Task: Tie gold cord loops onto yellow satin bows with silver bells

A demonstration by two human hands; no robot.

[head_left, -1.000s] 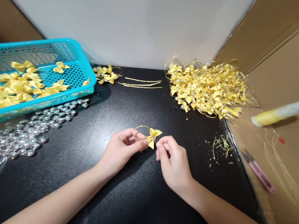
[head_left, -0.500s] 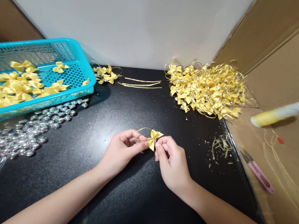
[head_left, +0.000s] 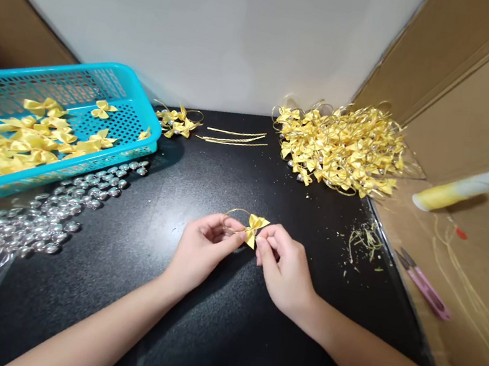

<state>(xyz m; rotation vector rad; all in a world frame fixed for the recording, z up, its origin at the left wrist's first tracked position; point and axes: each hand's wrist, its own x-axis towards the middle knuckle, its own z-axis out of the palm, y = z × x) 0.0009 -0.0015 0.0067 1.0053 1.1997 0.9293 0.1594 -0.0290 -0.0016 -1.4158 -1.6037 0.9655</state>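
Observation:
Between my two hands, over the middle of the black tabletop (head_left: 204, 302), is a yellow ribbon bow (head_left: 254, 226) with a thin gold cord loop (head_left: 239, 210) rising from its left. My left hand (head_left: 201, 251) pinches the bow's left side and the cord between thumb and fingers. On the other side, my right hand (head_left: 281, 265) has thumb and forefinger closed at the bow's right edge. What exactly lies inside the right fingertips is too small to make out.
A turquoise basket (head_left: 139, 104) of yellow bows stands left, silver beads (head_left: 43, 223) beside it. Cut gold cords (head_left: 233, 137) and a small bow bunch (head_left: 177, 122) lie behind. Back right is a heap of finished bows (head_left: 340, 149). Pink snips (head_left: 427, 291) and a tube (head_left: 463, 190) lie right.
The whole view has shifted slightly to the right. Both hands keep their pinch on the bow, which looks nearly the same.

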